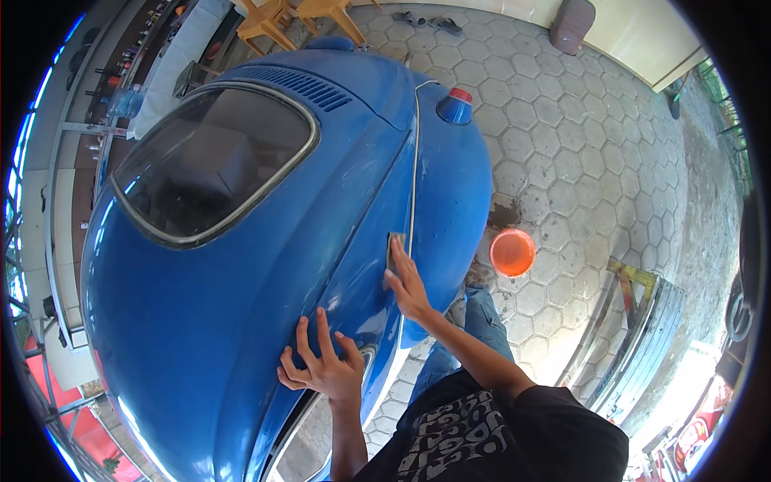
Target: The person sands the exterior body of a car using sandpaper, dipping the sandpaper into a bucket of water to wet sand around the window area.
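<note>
A rounded blue car (265,289) fills the left and middle of the view, its paint dull with pale scuffs in places. Spread fingers of my left hand (325,368) rest on the bodywork above the side window, holding nothing. Farther along the same side, my right hand (408,287) presses a small grey piece of sandpaper (391,265) flat against the panel. This spot lies just beside the light trim line (414,177) where the rear fender (454,177) joins the body. My palm covers part of the sheet.
An orange bucket (512,252) stands on hexagonal paving right of the fender, near my legs. A wooden frame (634,337) lies farther right. Orange-brown chairs (269,24) and sandals (426,21) are at the back. The car's dark rear window (217,165) is at left.
</note>
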{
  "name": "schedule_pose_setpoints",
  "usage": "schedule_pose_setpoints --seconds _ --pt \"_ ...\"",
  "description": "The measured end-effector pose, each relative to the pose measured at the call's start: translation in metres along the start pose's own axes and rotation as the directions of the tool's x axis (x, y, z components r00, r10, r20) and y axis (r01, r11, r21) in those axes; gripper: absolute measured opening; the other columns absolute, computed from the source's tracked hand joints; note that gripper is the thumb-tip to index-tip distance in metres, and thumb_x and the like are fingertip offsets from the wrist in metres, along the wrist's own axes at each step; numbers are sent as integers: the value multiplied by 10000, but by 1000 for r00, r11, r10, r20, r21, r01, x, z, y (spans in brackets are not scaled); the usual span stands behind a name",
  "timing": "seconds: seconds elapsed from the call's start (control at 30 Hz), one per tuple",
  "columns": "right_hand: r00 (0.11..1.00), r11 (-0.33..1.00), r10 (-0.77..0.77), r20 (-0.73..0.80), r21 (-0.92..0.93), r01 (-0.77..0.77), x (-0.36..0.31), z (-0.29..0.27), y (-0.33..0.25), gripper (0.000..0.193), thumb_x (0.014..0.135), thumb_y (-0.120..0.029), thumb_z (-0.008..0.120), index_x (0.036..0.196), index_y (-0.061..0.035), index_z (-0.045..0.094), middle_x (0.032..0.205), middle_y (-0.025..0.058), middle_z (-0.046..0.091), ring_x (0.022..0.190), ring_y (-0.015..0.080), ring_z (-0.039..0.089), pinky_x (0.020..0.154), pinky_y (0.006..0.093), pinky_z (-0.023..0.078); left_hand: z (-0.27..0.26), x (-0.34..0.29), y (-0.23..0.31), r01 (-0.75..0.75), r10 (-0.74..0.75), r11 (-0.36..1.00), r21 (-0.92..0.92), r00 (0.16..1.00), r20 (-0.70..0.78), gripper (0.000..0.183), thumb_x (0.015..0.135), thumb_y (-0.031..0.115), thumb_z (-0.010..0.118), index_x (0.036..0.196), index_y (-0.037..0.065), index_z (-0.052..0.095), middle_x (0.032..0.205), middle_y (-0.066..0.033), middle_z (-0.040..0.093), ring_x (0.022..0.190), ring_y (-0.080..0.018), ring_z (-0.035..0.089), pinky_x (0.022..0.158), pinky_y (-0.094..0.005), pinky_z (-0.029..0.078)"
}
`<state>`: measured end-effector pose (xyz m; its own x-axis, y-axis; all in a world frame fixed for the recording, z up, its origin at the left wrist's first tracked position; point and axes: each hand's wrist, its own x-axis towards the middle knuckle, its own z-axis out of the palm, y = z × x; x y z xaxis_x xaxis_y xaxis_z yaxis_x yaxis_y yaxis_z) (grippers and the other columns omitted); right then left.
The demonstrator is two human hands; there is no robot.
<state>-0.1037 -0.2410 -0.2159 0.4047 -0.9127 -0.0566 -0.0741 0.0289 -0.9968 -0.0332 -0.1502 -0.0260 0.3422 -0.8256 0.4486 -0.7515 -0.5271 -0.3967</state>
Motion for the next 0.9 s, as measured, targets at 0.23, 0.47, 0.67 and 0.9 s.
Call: schedule_pose_setpoints --seconds 0.23,0.47,0.67,0.9 --pt "999 999 34 -33 -38 -35 45 -14 -9 646 961 -400 403 1485 -67 222 1538 147 221 1398 333 229 1140 418 169 14 32 45 -9 7 1000 8 979 205 457 824 229 566 1279 197 583 1229 0 550 1101 -254 403 977 -468 243" --pt "985 984 159 -67 -67 -163 117 -43 16 640 978 -426 338 1486 -60 206 1539 160 207 1413 332 206 1153 425 129 19 56 71 -25 43 997 -73 961 272 422 826 183 590 1246 156 600 1172 -29 550 1068 -260 449 918 -430 349" --pt "998 998 39 54 -59 -35 63 -26 -10 660 973 -446 371 1479 -51 217 1534 165 216 1394 346 244 1151 392 158 20 63 67 -33 47 998 -50 948 314 423 824 196 592 1244 141 591 1166 -67 541 1067 -268 457 902 -432 364" --pt "996 995 82 -29 -55 -84 133 -48 2 673 963 -467 376 1478 -58 232 1533 169 216 1409 333 221 1147 425 164 30 70 84 -65 85 995 -71 940 332 431 817 207 586 1240 125 577 1175 -76 523 1046 -277 444 899 -434 358"
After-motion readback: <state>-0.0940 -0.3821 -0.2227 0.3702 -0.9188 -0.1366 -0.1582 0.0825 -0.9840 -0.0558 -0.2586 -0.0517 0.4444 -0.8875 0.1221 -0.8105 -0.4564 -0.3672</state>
